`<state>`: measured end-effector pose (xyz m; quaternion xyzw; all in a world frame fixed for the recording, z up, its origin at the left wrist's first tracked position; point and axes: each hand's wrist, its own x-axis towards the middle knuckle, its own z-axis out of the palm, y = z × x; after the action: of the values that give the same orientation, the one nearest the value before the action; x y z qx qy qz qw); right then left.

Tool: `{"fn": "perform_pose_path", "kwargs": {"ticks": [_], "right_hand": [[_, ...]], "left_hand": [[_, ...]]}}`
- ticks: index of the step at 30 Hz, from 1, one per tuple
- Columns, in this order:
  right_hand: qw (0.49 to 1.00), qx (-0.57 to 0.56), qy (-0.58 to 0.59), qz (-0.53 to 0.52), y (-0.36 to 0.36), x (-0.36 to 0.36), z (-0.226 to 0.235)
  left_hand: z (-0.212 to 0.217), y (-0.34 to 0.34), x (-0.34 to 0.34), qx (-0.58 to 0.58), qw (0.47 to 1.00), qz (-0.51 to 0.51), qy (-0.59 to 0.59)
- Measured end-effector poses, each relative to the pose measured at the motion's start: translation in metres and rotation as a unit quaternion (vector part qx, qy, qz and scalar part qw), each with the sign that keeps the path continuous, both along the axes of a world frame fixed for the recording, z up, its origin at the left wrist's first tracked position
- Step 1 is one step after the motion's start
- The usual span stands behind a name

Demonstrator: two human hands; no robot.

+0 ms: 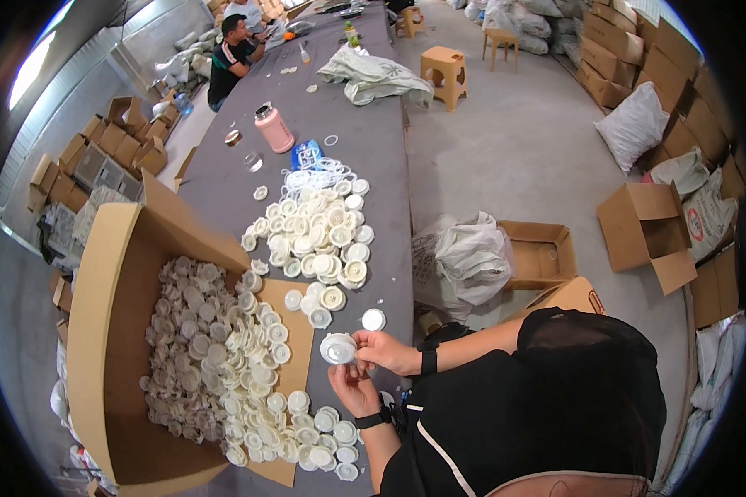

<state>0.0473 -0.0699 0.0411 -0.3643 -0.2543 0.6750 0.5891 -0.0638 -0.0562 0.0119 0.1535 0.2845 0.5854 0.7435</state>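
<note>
A round white plastic cap (337, 349) is pinched at its right edge by the fingers of my right hand (381, 352). Just below it, my left hand (354, 389) has its fingers curled up close to the cap's lower edge; what they grip, if anything, is too small to make out. Another white disc (374, 319) lies flat on the grey-covered table beyond my right hand. Many similar caps spill from a tipped cardboard box (108, 331) at the left. A second heap of caps (315, 232) lies farther up the table, with thin white rings (322, 176) behind it.
Behind the rings are a blue packet (307, 155), a pink bottle (273, 128) and a clear jar (244, 149). A woven sack (373, 74) lies across the far table (373, 141). Stools (445, 74), cartons (646, 228) and bags stand right of it. A person (230, 62) sits far left.
</note>
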Motion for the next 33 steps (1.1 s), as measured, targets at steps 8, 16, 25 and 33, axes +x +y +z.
{"fn": "perform_pose_path", "kwargs": {"ticks": [8, 16, 25, 33], "right_hand": [[0.996, 0.002, 0.08, 0.049, 0.002, -0.004, 0.006], [0.985, -0.025, 0.165, 0.046, 0.002, -0.001, 0.015], [0.988, -0.031, 0.129, 0.074, 0.008, 0.002, 0.012], [0.963, -0.156, -0.074, 0.207, 0.024, 0.023, -0.048]], "left_hand": [[0.024, 0.003, -0.006, 0.014, 0.992, -0.044, -0.121], [0.037, 0.001, -0.002, 0.03, 0.997, -0.03, -0.06], [0.048, 0.01, -0.007, -0.05, 0.996, -0.071, 0.027], [-0.01, 0.025, -0.034, -0.041, 0.896, -0.259, 0.358]]}}
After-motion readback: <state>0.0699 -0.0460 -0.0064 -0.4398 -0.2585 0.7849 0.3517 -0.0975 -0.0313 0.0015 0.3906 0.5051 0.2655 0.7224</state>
